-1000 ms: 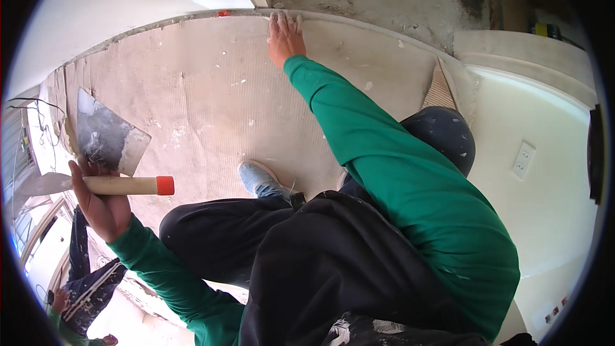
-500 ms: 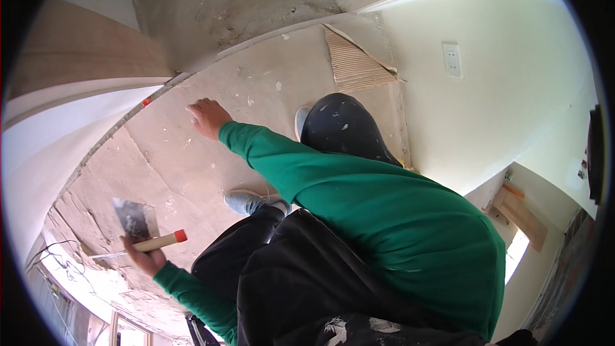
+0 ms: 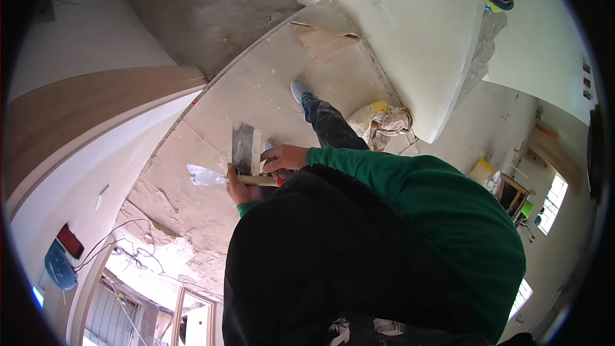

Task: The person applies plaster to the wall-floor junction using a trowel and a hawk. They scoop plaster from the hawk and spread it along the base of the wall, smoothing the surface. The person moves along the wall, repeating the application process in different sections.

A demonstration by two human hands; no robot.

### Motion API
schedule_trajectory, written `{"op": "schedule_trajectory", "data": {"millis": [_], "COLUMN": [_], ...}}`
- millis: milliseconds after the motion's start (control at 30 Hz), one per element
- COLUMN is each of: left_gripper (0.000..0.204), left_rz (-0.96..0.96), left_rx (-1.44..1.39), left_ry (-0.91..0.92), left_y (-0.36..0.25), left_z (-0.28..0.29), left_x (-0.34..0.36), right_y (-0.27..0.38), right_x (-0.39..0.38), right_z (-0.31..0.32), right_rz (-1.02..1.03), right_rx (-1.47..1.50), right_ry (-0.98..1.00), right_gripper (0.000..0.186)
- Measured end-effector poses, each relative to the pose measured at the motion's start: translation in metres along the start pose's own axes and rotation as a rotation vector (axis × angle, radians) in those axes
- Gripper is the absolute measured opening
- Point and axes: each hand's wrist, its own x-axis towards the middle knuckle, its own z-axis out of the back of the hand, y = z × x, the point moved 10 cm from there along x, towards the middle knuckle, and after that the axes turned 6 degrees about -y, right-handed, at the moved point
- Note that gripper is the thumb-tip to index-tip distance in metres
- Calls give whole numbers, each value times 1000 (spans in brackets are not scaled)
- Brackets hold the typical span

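A dusty, paper-covered floor (image 3: 256,90) spreads between pale plastered walls (image 3: 410,32). A crumpled yellow-white sheet (image 3: 381,122) lies on the right. Near the middle, the left hand (image 3: 238,187) wraps a wooden-handled trowel (image 3: 208,176); the right hand (image 3: 284,157) pinches a flat grey steel blade (image 3: 245,147) just above it.

Daylight floods in from the windows (image 3: 552,202) at four o'clock and the blown-out opening (image 3: 150,269) at seven o'clock. White walls glare softly, the dark clothing swallows detail, edges bend hard into a black fisheye rim, and focus softens outward.
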Motion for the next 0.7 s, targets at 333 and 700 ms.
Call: {"op": "schedule_trajectory", "data": {"millis": [333, 700], "left_gripper": [23, 21], "left_rz": [-587, 67], "left_rx": [624, 826], "left_ry": [584, 1555], "left_y": [-70, 162], "left_z": [-134, -143], "left_x": [-224, -477], "right_y": [56, -76], "right_x": [-229, -527], "right_z": [-12, -37], "right_rz": [402, 990], "right_rx": [258, 859], "right_ry": [-660, -1259], "right_gripper": [27, 35]}}
